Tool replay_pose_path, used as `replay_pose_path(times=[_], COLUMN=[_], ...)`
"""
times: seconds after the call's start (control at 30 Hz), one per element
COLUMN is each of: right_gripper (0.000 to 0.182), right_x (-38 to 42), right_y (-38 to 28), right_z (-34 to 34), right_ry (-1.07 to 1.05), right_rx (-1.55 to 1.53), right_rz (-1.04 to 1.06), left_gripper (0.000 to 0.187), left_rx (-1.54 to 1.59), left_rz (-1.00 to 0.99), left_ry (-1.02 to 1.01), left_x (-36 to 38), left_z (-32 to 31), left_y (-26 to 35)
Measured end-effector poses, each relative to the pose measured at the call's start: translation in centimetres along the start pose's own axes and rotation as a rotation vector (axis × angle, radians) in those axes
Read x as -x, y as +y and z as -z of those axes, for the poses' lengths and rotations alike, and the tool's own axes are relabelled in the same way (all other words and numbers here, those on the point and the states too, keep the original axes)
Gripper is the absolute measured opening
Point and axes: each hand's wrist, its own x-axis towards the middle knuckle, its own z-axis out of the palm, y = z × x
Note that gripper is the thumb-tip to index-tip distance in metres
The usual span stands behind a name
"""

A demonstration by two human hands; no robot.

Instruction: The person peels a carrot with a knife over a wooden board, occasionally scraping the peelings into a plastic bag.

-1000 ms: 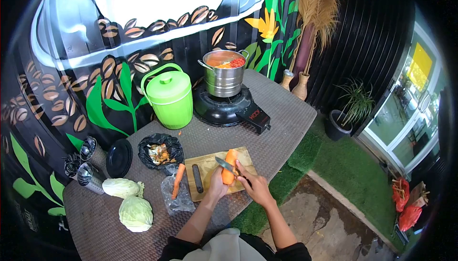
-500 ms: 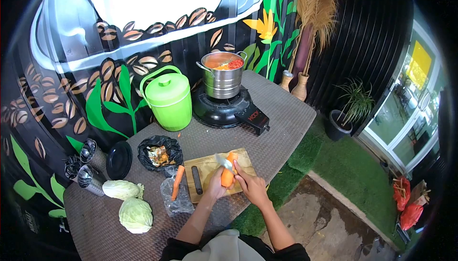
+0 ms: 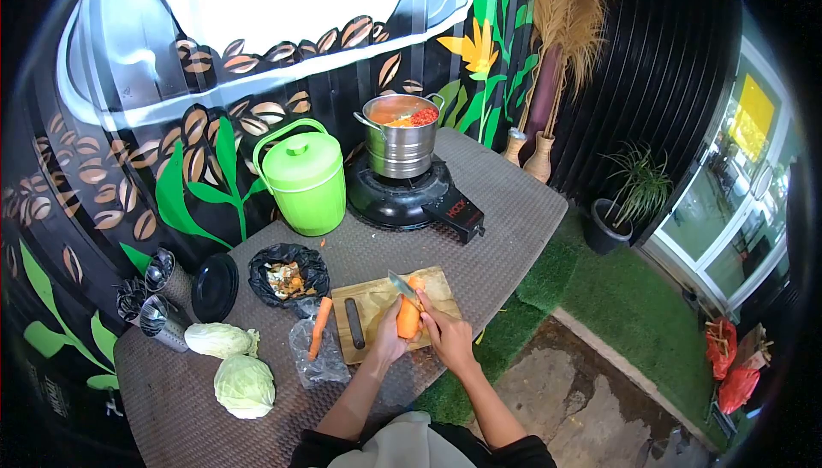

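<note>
My left hand [image 3: 390, 337] is wrapped round a thick peeled carrot [image 3: 408, 317], held upright over the wooden cutting board [image 3: 374, 284]. In my right hand [image 3: 451, 337] is a knife [image 3: 402, 286]; its blade slants up and left across the carrot's upper part. The fingers of that hand hide most of the knife's handle. On the board's left side lies a long dark strip-like object [image 3: 354, 324] whose kind I cannot make out. A second carrot [image 3: 319, 328] rests on a clear plastic bag [image 3: 318, 365] beside the board.
Behind the board stand a black bag of scraps [image 3: 314, 261], a lidded green bucket [image 3: 304, 185] and a steel pot [image 3: 399, 147] of food on a black portable stove [image 3: 385, 202]. Left lie a round cabbage [image 3: 244, 387] and a napa cabbage [image 3: 218, 340], near metal cups [image 3: 161, 318].
The knife blade has shifted slightly and turned against the carrot, now showing more of its length. Both hands stay in nearly the same place over the board.
</note>
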Motion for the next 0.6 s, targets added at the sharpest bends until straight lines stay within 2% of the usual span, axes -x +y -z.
replay_pose_path(times=[0.1,0.27,0.47,0.6], right_gripper=[0.047,0.048,0.042,0.047], right_x=[-0.3,-0.6,-0.8,-0.6], right_y=[-0.1,-0.3,-0.2,0.8], right_z=[1.2,2.3,2.3,2.6], right_ry=[-0.049,-0.157,-0.113,-0.136], right_rx=[0.05,0.064,-0.04,-0.063], right_rz=[0.043,-0.054,-0.11,-0.014], left_gripper=[0.042,0.042,0.041,0.042], left_rx=[0.0,-0.046,-0.087,-0.047], left_rz=[0.004,0.016,-0.019,-0.01], left_ry=[0.004,-0.005,-0.003,-0.002], left_x=[0.1,0.0,0.4,0.4], left_z=[0.1,-0.1,-0.3,0.0], left_y=[-0.1,-0.3,-0.4,-0.3])
